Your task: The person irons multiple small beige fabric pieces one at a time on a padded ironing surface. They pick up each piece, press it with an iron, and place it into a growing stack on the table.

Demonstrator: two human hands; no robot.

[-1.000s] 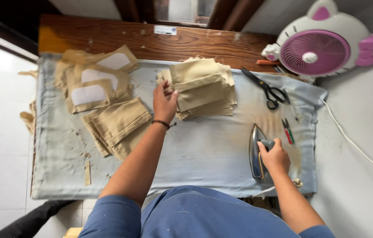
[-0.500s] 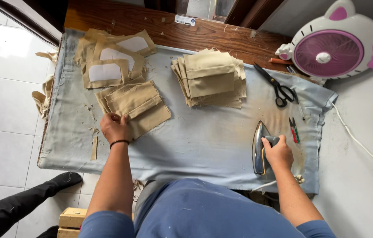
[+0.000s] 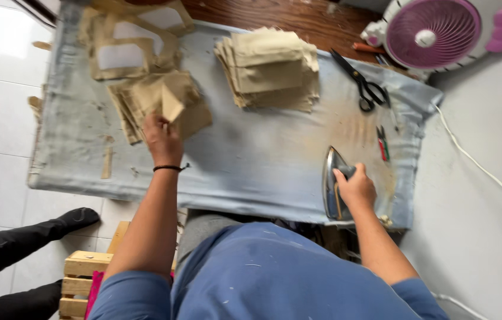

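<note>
The right hand (image 3: 354, 188) grips the handle of the clothes iron (image 3: 334, 185) at the near edge of the grey padded cloth (image 3: 251, 160). Left of the iron, the left hand (image 3: 163, 137) seemingly pinches a tan fabric piece (image 3: 172, 102) off a stack; scissors (image 3: 360, 83) lie beyond.

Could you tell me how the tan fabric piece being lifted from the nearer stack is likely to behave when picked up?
Probably floppy: the tan fabric piece already folds over where the left hand pinches it. It looks thin and light, lifted by one hand alone. The stack beneath is loosely fanned, so neighbouring pieces may shift.
</note>
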